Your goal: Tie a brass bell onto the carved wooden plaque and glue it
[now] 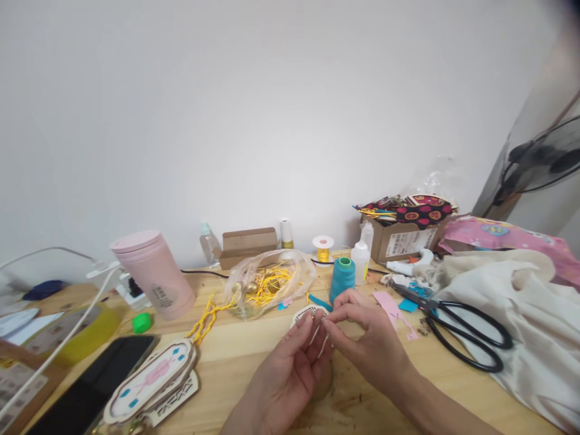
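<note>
Both hands are together over the middle of the table, below the teal thread cone (343,281). My left hand (290,362) is palm up, thumb and fingers closed on a pale cut-out wooden piece (302,312), most of it hidden behind the fingers. A tiny gold-coloured bit shows by the left thumb tip. My right hand (369,335) pinches thumb against forefinger right beside the left fingertips; whatever is in the pinch is too small to make out. A stack of decorated wooden tags (151,377) with yellow cord lies at the left.
A clear bag (301,272) of gold bells and yellow cords lies behind my hands. Black-handled scissors (471,335) rest on white cloth (539,320) at the right. A pink tumbler (151,272) and a phone (97,383) are at the left. Glue bottles (361,260) stand behind the thread.
</note>
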The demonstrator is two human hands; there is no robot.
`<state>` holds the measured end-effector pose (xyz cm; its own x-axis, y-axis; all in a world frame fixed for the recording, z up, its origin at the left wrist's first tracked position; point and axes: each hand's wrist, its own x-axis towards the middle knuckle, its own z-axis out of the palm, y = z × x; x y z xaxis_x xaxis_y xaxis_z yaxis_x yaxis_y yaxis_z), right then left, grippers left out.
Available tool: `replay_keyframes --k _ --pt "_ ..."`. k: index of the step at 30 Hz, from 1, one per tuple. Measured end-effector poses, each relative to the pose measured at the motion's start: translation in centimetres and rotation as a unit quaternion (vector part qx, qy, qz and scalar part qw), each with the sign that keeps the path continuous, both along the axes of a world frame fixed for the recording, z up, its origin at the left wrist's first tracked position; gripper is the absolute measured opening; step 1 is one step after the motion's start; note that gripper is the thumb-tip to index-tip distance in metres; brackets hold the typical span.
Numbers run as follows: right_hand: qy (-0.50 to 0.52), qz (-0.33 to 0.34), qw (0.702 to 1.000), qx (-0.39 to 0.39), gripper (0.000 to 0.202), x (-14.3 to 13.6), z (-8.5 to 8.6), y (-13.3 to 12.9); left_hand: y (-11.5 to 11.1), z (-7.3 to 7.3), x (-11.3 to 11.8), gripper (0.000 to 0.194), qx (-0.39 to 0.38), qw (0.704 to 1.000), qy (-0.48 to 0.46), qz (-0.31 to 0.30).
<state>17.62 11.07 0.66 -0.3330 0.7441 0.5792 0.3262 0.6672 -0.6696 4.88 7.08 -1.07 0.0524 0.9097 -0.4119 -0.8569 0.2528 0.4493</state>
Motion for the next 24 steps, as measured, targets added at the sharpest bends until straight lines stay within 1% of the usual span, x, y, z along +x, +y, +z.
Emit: replay_keyframes --k 11,16,24 --pt "0.0 0.009 1.0 -0.002 0.015 -0.14 0.18 -0.6 0.02 0.53 0.28 0.02 0.02 0.999 0.048 -0.003" --pt "0.001 0.016 1.0 -0.007 0.015 -0.11 0.19 -0.58 0.02 0.6 0.29 0.017 0.032 0.998 0.053 -0.004" --pt "0.006 0.01 1.0 -0.004 0.015 -0.2 0.18 -0.46 0.0 0.67 0.35 0.019 0.036 0.997 0.068 -0.012"
